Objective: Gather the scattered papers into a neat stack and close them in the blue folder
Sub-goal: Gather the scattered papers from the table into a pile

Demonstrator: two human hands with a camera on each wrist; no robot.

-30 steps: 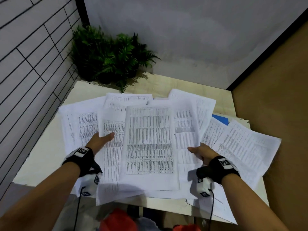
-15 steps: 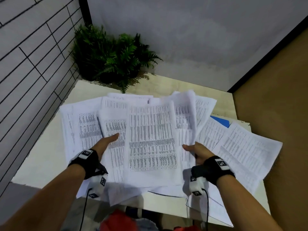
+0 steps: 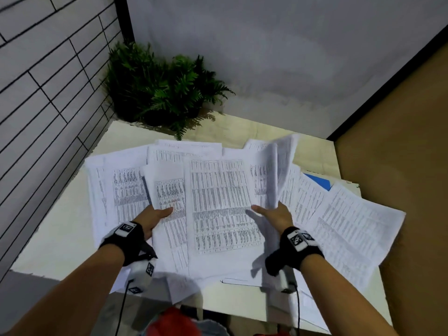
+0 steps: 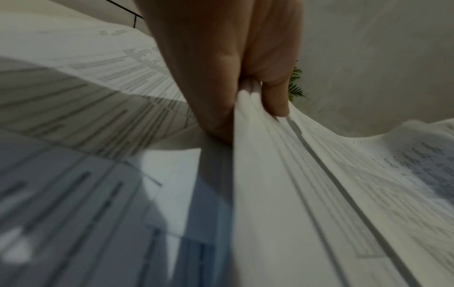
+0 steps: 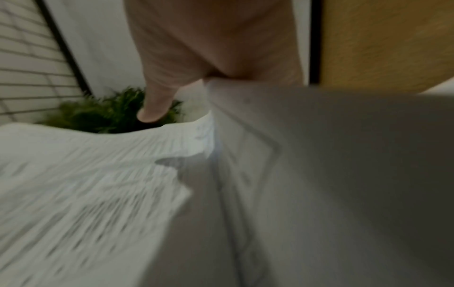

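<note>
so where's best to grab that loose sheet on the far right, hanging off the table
Probably by its near right corner, coming from the right. The loose sheet lies tilted, overhanging the table edge, so fingers can slip under and a thumb pinch on top without scraping. Both hands are busy: the left hand and right hand grip the gathered papers.

Left hand (image 4: pixel 221 64) fingers (image 4: pixel 276 101) pinch edge of papers (image 4: pixel 282 174); plant (image 4: pixel 296 87) behind.
</note>
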